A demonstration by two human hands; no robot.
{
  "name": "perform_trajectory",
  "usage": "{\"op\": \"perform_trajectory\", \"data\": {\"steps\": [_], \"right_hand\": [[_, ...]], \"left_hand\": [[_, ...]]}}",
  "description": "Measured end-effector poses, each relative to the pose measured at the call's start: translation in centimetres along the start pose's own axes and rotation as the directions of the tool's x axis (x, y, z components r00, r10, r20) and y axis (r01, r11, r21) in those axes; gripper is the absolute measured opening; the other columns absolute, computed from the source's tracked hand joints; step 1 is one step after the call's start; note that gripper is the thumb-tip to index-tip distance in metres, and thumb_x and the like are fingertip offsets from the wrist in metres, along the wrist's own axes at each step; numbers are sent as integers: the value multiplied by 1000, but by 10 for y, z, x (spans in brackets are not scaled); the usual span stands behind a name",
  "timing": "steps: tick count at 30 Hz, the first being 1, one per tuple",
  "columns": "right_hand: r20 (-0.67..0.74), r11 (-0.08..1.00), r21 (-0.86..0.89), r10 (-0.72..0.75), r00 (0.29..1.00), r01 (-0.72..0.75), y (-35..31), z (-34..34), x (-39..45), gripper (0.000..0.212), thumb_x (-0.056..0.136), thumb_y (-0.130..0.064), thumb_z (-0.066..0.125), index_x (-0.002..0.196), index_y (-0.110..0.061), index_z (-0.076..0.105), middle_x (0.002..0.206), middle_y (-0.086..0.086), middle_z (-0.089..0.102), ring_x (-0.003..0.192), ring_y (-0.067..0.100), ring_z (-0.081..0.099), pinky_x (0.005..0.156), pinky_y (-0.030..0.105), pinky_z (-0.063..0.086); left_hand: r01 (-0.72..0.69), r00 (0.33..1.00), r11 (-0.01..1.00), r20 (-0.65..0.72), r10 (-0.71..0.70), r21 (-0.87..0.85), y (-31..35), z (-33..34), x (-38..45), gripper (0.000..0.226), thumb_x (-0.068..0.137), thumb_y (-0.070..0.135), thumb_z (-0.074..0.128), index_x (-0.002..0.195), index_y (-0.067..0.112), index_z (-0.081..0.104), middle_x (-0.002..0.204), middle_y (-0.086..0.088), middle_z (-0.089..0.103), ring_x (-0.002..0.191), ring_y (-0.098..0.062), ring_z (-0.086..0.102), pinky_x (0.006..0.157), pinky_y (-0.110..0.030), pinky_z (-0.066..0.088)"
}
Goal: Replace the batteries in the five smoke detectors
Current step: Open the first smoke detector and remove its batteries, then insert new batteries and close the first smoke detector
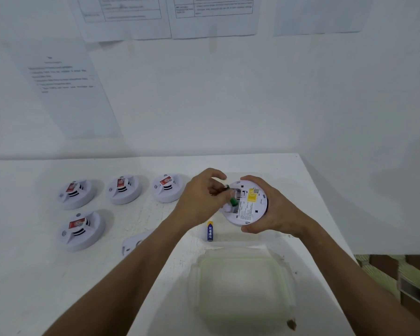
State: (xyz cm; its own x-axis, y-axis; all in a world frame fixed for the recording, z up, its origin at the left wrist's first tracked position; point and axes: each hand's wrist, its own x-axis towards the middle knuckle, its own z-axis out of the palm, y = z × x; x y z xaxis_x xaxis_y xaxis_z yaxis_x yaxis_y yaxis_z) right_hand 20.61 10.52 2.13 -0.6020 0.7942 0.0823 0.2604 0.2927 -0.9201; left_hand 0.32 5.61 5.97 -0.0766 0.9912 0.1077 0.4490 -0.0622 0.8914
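My right hand (274, 209) grips a white smoke detector (249, 202) turned underside up, its yellow label showing and its battery bay uncovered. My left hand (201, 197) pinches a green battery (233, 201) at the bay's left edge; whether the battery sits in the bay I cannot tell. A blue battery (210, 231) lies on the white table (34, 275) just below the detector. Several other white smoke detectors with red stickers stand to the left, among them the nearest one (81, 230). A white cover plate (131, 243) lies partly hidden under my left forearm.
A clear plastic container with a lid (243, 289) stands on the table in front of me, between my forearms. The wall behind carries printed paper sheets (66, 90). The table's right edge (325, 204) runs close to my right hand.
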Motion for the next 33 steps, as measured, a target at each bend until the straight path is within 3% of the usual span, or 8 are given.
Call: {"op": "perform_trajectory", "data": {"steps": [3,6,10,12,17,27,30,33], "right_hand": [[-21,1000,-20,12,1000,-12,3,-7,-6,97,50,-11,91,133,-31,45,126,-12,54,114,8,57,91,28,55],[-21,998,-55,21,1000,-22,8,-13,-12,98,51,-13,92,135,-30,44,126,-14,55,115,9,57,89,26,55],[-10,996,-61,57,998,-57,13,-14,-15,99,50,-16,92,135,-33,43,123,-14,57,113,7,58,87,24,55],[-5,996,-60,63,998,-63,14,-13,-14,99,50,-15,92,135,-34,43,122,-15,57,112,6,58,87,23,55],[2,995,-68,68,998,-68,15,-13,-15,99,51,-16,92,134,-36,43,122,-17,57,113,5,57,89,24,55],[4,995,-62,85,996,-84,14,-13,-17,99,52,-13,92,134,-38,43,120,-20,58,112,4,57,88,25,56],[3,995,-51,81,997,-81,13,-14,-17,99,53,-10,92,134,-37,43,120,-21,57,112,1,56,86,20,54],[0,997,-42,72,997,-72,11,-16,-18,99,53,-10,92,135,-35,43,122,-22,55,114,0,56,87,18,53]], "left_hand": [[88,986,991,-131,-102,-105,-6,-15,3,18,79,22,79,93,15,70,82,7,73,74,1,69,68,-13,52],[130,990,976,-72,-119,175,-23,-23,2,17,80,30,77,93,20,74,88,11,71,82,-3,66,69,-15,45],[144,979,828,44,-199,542,-39,-8,-5,18,78,43,76,93,34,73,113,4,47,111,-16,42,87,-31,31],[162,969,769,48,-243,618,-41,-2,-5,17,76,47,75,91,40,72,118,3,41,119,-19,34,88,-33,23],[194,940,690,68,-333,697,-44,8,3,22,78,49,72,98,39,72,124,-1,42,125,-27,32,99,-43,25],[233,914,692,89,-396,683,-55,11,7,17,82,43,71,98,40,72,122,2,49,118,-26,42,97,-44,27],[237,938,817,94,-333,526,-55,4,9,5,79,42,70,84,42,72,116,9,63,110,-19,56,99,-41,40],[176,977,886,32,-210,428,-42,-9,18,14,86,35,66,92,25,75,117,7,68,93,-11,64,74,-21,47]]}}
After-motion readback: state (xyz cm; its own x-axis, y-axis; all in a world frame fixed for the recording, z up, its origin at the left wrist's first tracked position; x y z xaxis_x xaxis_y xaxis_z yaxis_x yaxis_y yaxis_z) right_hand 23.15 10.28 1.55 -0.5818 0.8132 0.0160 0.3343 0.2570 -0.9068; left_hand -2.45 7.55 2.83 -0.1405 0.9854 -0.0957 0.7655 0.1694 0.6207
